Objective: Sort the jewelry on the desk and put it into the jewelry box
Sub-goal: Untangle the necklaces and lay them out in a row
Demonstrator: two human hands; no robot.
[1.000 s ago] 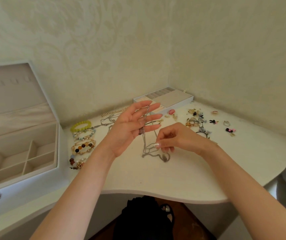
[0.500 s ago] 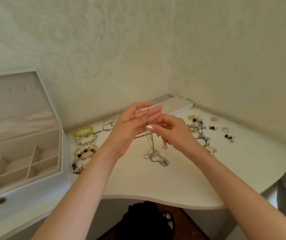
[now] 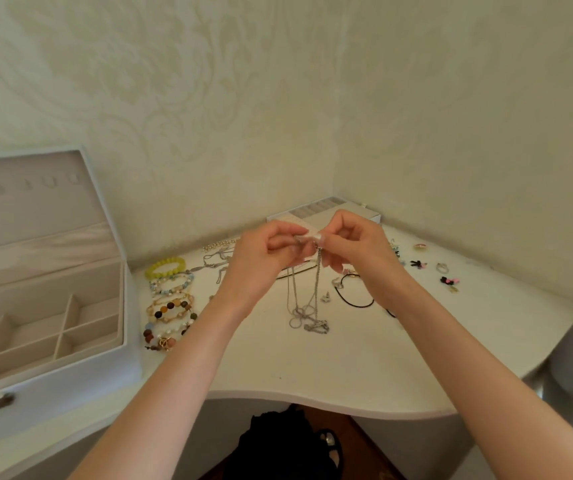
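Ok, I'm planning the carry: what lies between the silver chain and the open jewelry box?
Head view: a row of beaded bracelets and the left forearm.

the top of the chain (image 3: 316,289) is hidden between the fingertips of the left hand (image 3: 260,261) and right hand (image 3: 356,247); its clasp cannot be made out. both hands cover part of the tray (image 3: 316,212). the box (image 3: 126,306) runs off the left edge. the bits (image 3: 449,282) at far right are too small to name.

Silver over a white desk (image 3: 347,368)
A silver chain (image 3: 307,320) hangs under the grip; left of it a yellow bracelet (image 3: 156,267), right a black cord (image 3: 356,304); behind, the cream wall (image 3: 208,116) bears a scroll pattern.
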